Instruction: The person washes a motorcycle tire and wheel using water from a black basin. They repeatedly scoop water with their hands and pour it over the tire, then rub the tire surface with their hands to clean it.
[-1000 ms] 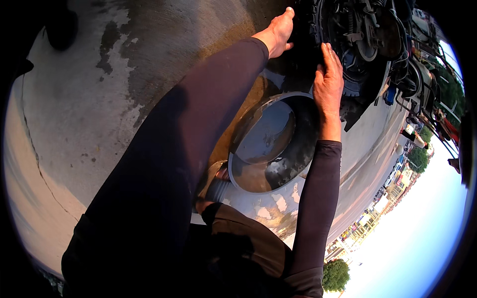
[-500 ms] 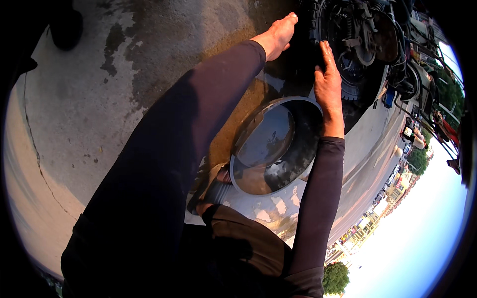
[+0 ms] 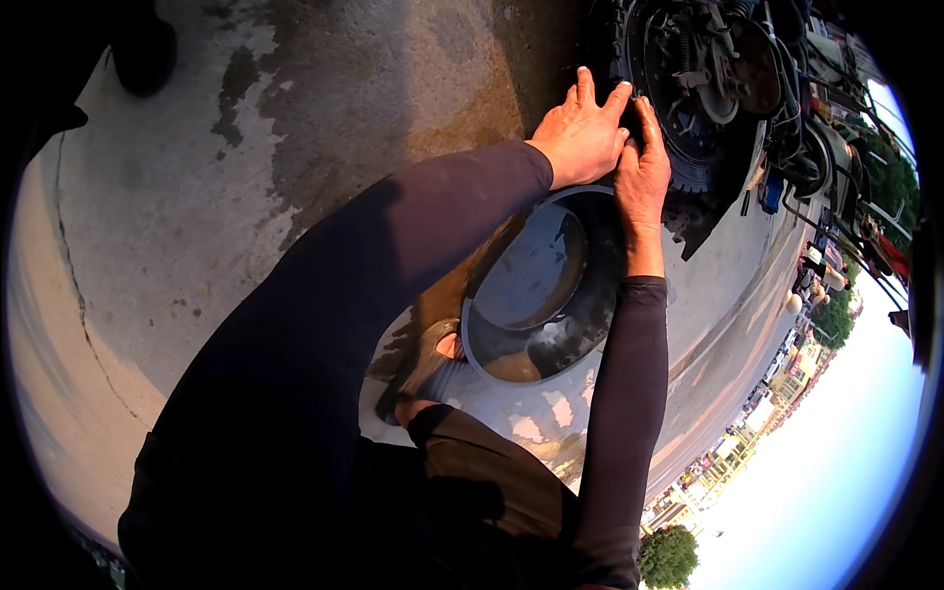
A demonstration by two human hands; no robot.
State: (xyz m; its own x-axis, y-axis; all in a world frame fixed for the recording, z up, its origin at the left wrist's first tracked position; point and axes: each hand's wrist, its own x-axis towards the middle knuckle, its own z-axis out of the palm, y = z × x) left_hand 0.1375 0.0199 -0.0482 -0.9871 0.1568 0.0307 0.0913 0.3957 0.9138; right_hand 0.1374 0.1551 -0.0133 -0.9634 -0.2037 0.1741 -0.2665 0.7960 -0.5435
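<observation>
The tyre (image 3: pixel 619 41) is ridged rubber, the basin (image 3: pixel 602 251) smooth and glossy, the ground (image 3: pixel 187 216) rough concrete.

Sunlit concrete ground (image 3: pixel 138 246), 1 long crack (image 3: pixel 75 285), dark stain (image 3: pixel 334 108), green tree (image 3: pixel 669 558), yellowish buildings (image 3: pixel 798 369), blue sky (image 3: pixel 836 462)

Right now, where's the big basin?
In the head view, the basin is just right of the middle, below the left hand and right hand, with a foot by its lower-left rim.
</observation>
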